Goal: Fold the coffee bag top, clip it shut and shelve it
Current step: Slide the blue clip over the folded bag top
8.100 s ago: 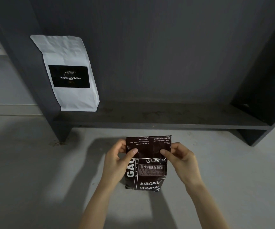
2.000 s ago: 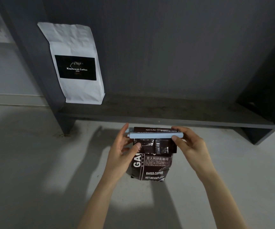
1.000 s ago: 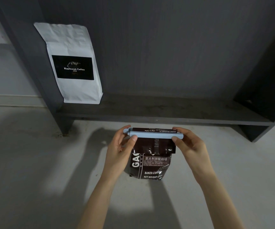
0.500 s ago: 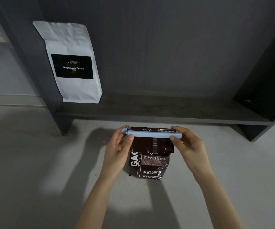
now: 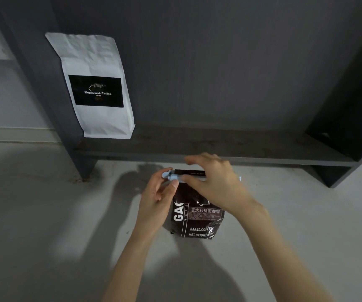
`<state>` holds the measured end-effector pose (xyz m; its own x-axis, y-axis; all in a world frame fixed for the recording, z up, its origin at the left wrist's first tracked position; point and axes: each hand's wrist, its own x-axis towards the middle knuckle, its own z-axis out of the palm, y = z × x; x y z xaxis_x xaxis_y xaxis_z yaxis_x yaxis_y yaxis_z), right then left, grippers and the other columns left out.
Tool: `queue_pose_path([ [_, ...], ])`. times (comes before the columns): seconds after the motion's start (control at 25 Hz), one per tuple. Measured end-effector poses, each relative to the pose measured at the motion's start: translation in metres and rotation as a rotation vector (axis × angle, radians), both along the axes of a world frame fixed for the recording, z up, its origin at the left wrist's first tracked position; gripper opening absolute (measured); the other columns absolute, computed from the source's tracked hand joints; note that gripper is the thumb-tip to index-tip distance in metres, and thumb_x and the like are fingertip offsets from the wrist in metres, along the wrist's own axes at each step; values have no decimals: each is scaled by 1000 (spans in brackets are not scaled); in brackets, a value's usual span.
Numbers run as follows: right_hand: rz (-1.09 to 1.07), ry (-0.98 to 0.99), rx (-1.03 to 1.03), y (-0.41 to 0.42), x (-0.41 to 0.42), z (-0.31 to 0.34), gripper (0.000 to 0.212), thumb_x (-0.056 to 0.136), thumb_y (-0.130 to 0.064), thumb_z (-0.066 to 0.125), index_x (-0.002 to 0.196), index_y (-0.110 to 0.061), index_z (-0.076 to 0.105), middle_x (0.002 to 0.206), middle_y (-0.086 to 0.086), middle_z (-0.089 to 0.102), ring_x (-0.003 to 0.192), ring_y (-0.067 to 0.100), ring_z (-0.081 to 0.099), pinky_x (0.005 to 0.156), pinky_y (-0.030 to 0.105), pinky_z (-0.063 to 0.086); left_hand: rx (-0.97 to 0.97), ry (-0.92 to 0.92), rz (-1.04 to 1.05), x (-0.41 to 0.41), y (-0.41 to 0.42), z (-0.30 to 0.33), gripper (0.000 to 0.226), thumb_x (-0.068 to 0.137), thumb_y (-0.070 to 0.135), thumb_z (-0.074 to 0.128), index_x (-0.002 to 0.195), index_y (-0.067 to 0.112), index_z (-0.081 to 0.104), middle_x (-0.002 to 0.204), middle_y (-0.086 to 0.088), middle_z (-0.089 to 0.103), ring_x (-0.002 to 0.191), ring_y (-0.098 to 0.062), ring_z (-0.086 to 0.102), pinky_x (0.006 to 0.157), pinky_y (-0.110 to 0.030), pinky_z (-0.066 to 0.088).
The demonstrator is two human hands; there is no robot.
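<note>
A dark brown coffee bag with white lettering stands upright on the grey floor in front of a dark shelf. Its top is folded down, and a pale blue bar clip lies across the fold. My left hand pinches the clip's left end between thumb and fingers. My right hand reaches over the bag's top from the right and covers most of the clip, thumb in front and fingers arched above. Whether the clip is fully snapped is hidden.
The low dark shelf board runs across behind the bag, with upright side panels at left and right. A white coffee bag with a black label leans at the shelf's left end. Grey floor spreads around.
My right hand has slid left from the clip's right end to cover the middle of the clip and bag top. The left hand stays on the clip's left end.
</note>
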<state>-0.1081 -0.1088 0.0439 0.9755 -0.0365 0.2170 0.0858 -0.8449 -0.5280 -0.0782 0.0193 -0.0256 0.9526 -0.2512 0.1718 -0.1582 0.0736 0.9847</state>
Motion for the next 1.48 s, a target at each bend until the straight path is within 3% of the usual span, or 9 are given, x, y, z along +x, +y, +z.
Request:
queue_pose_path([
  [0.48, -30, 103, -23, 8, 7, -7, 33, 85, -36, 52, 112, -18, 60, 115, 8, 65, 107, 28, 57, 99, 40, 38, -14, 19, 37, 1, 1, 2, 23, 83, 8, 55, 89, 31, 54, 92, 14, 63, 79, 12, 60, 72, -4, 45],
  [0.6, -19, 84, -52, 7, 6, -10, 27, 87, -36, 50, 104, -18, 62, 107, 7, 68, 101, 27, 59, 95, 37, 35, -46, 35, 34, 2, 1, 2, 21, 83, 6, 55, 88, 26, 54, 89, 9, 64, 77, 11, 60, 70, -4, 45],
  [0.96, -44, -4, -103, 11, 3, -19, 27, 89, -33, 46, 107, -16, 57, 113, 4, 63, 106, 22, 54, 93, 31, 25, -100, 88, 3, 2, 1, 5, 15, 81, 3, 55, 82, 17, 54, 86, -2, 61, 72, 7, 60, 64, -4, 45],
  [1.48, -35, -76, -63, 6, 5, -24, 26, 87, -34, 50, 105, -18, 60, 109, 2, 66, 102, 21, 56, 86, 27, 22, -60, 144, 15, 2, 2, 2, 11, 82, 11, 57, 90, 18, 58, 91, 1, 66, 76, 7, 61, 63, -3, 45],
])
